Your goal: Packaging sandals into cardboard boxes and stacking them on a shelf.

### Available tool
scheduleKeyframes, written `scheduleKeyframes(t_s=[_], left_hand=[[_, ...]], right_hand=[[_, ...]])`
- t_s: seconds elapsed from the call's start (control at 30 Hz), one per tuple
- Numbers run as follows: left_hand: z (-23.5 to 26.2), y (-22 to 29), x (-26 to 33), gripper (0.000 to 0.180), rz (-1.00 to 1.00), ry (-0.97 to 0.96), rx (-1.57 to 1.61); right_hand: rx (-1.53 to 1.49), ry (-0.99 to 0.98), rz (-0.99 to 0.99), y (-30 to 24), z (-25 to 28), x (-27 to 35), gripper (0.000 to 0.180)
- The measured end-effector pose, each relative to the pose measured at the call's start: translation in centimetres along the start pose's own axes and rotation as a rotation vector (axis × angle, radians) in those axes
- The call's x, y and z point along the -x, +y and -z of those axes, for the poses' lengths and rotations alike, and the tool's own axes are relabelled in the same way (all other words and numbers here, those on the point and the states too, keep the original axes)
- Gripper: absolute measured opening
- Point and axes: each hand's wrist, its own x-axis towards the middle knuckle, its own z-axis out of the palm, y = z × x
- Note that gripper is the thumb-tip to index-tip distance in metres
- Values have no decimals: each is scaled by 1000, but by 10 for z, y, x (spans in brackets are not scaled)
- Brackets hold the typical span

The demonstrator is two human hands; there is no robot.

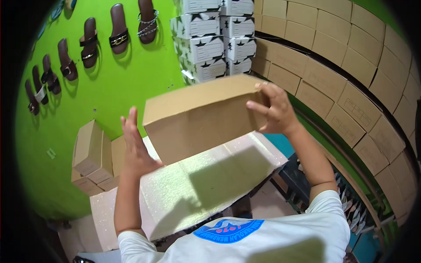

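A plain brown cardboard box (pixel 201 125) is tilted in the air above the table, its right end higher than its left. My right hand (pixel 276 109) grips the box's right end, with fingers on the upper corner and along the near side. My left hand (pixel 139 147) is beside the left end, fingers stretched up and apart from the cardboard. Its thumb reaches the lower left corner, but I cannot tell if it touches. Below lies a table with a pale, glittery cover (pixel 175 201), where the box casts a shadow.
More brown boxes (pixel 90 151) are stacked at the table's left end. Dark sandals (pixel 118 30) hang on the green wall (pixel 144 79). White star-patterned boxes (pixel 199 48) are piled at the back. Shelves of brown boxes (pixel 346 114) line the right, with shoes (pixel 351 206) low down.
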Motion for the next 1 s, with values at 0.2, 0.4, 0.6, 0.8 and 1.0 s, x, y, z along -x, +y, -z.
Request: scheduleKeyframes(t_s=[0.2,0.4,0.6,0.8,1.0], left_hand=[[-56,1,-88,110,-76,108,48],[-95,29,-183,97,-186,347,-166],[-119,49,-266,88,-256,572,-232],[-135,42,-327,103,-251,665,-643],[-151,25,-384,86,-339,745,-612]], right_hand=[[212,98,107,85,66,-14,75],[363,96,133,171,114,-20,86],[638,40,-52,242,137,-64,92],[714,232,-313,260,126,-109,79],[460,85,-342,250,100,-118,77]])
